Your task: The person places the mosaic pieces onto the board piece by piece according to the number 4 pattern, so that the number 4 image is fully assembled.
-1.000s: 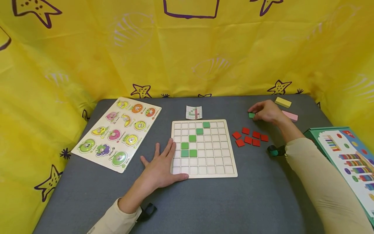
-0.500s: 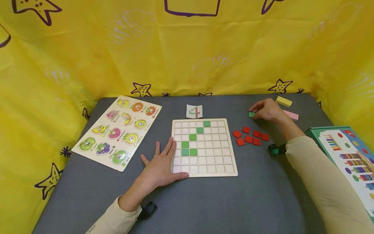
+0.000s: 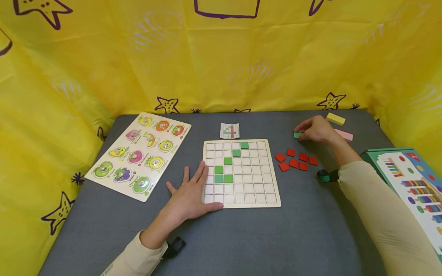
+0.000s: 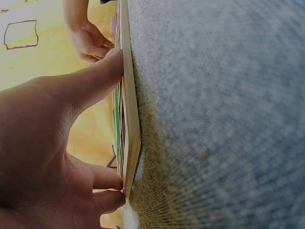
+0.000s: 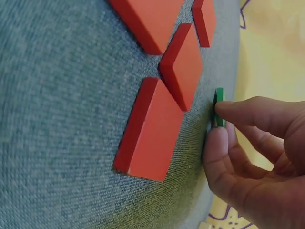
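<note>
My left hand (image 3: 188,201) lies with fingers spread at the near-left corner of a wooden grid board (image 3: 253,188). Its thumb rests on the front edge and its fingertips touch the left edge. On the board, several green tiles (image 3: 228,161) fill squares in a slanting line, with two side by side at its lower end. At the back right of the table, my right hand (image 3: 315,130) pinches another green tile (image 5: 219,95) between thumb and finger, low over the cloth. Several loose red tiles (image 3: 293,163) lie between that hand and the board.
Behind the board sits a small pattern card (image 3: 229,131). A fruit puzzle board (image 3: 119,186) lies at left. Beyond my right hand are a yellow block (image 3: 335,119) and a pink block (image 3: 344,135). A green toy box (image 3: 397,184) stands at the right edge, under my forearm.
The head view has tilted slightly, shifting everything a little. Both hands keep their places, the right at the green tile and the left on the board.
</note>
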`<state>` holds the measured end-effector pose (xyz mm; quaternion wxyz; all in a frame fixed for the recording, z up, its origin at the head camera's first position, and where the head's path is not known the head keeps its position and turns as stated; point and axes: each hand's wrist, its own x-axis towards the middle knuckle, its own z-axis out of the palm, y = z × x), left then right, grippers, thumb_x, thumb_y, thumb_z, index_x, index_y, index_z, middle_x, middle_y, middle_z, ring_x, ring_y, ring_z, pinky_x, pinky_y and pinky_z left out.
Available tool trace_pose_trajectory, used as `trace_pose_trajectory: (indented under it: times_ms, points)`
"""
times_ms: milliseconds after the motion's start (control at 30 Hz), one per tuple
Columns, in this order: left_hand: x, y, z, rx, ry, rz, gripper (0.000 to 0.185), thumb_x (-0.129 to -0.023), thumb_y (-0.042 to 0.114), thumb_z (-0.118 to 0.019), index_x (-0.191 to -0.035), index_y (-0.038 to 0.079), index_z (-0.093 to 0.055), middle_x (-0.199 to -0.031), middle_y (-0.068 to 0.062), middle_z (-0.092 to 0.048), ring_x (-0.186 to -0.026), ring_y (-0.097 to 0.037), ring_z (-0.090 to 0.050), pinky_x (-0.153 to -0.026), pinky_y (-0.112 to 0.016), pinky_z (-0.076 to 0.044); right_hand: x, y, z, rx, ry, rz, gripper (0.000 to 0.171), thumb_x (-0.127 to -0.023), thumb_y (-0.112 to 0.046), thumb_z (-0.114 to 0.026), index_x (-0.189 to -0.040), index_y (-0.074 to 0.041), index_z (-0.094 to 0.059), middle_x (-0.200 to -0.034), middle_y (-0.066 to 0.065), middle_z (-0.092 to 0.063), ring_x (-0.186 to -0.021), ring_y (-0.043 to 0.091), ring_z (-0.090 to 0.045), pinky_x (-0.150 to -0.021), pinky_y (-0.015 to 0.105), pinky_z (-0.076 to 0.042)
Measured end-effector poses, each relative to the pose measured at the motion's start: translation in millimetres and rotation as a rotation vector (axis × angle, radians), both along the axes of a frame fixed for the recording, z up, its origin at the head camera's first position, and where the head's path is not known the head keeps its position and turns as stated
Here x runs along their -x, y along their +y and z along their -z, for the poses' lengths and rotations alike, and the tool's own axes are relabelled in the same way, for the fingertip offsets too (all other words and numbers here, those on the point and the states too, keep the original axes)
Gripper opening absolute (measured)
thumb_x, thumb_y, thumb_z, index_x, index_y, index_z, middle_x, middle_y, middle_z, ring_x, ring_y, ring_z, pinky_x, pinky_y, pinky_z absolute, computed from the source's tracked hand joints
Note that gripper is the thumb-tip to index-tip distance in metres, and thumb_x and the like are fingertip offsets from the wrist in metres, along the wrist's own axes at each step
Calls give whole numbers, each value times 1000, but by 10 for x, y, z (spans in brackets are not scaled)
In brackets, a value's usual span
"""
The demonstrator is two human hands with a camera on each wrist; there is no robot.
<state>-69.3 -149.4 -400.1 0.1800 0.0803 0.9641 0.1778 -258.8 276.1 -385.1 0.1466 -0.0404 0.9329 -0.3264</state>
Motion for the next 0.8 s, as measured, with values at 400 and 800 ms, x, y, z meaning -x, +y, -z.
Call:
trace_pose_trajectory:
  times_ms: [400,800]
  points:
    - [-9,2,-6,1,-4,-3,123,-78,72,-79,-169,15,-17,-177,0,-4,-158,-53,-1,-98,-96,0,-72,-108,-68,4,17,-8,37,-87,-7,-80,-122,2,-75,-114,21,-76,-93,21,-62,-73,25,-49]
    - [-8,4,-4,-4,2,0,123,-78,71,-79,-168,15,-18,-177,-1,-4,-158,-53,-1,-98,-96,0,-175,-245,-126,37,26,-6,36,-86,-8,-81,-121,0,-77,-114,17,-77,-95,19,-59,-74,24,-49]
